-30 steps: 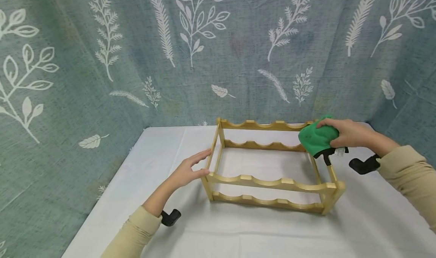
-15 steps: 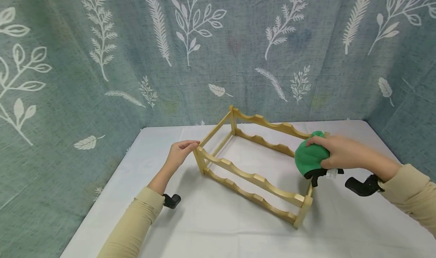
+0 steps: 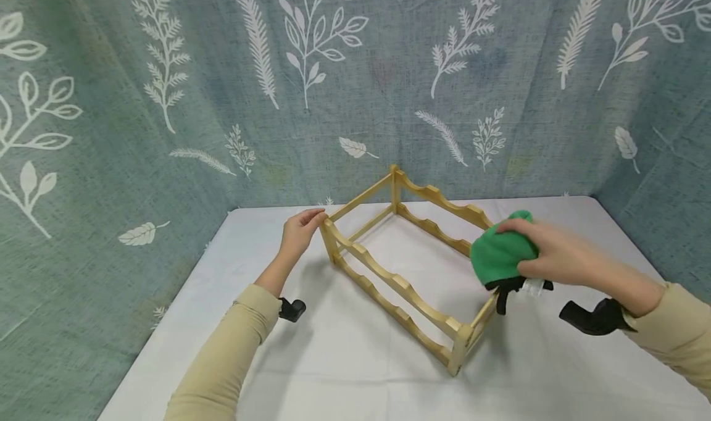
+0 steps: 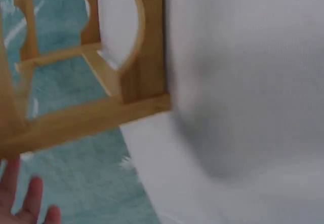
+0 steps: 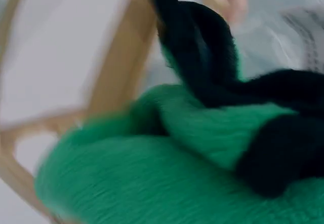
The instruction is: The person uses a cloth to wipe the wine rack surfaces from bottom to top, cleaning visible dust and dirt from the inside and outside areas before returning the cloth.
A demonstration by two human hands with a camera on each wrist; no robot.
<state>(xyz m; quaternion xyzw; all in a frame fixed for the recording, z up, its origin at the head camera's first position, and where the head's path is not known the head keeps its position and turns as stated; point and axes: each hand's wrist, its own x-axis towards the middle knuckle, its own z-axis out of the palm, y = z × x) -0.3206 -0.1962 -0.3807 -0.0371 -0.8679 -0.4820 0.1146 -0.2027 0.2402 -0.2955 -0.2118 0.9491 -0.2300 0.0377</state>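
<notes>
A wooden wine rack [image 3: 397, 283] with scalloped rails stands at an angle on the table. My left hand [image 3: 297, 231] pinches its near left corner; the left wrist view shows several fingertips [image 4: 33, 201] at the end of the wooden frame [image 4: 144, 46]. In my right hand [image 3: 558, 254] is a fuzzy green cleaning mitt [image 3: 500, 257] with black trim, a dangling black strap and a pale tag. It lies over the rack's right end and hides part of it. The right wrist view is filled largely by the blurred green mitt [image 5: 126, 178].
A white cloth [image 3: 311, 371] covers the table under the rack. Behind and on both sides hangs a blue-green curtain [image 3: 389, 137] with white leaf prints, close to the table's back edge. Black wrist mounts [image 3: 594, 316] stick out below the hands.
The rack has turned, its left end going back and its right end coming forward. My left hand has gone from resting at its side to pinching the corner. The mitt has moved nearer and slightly left.
</notes>
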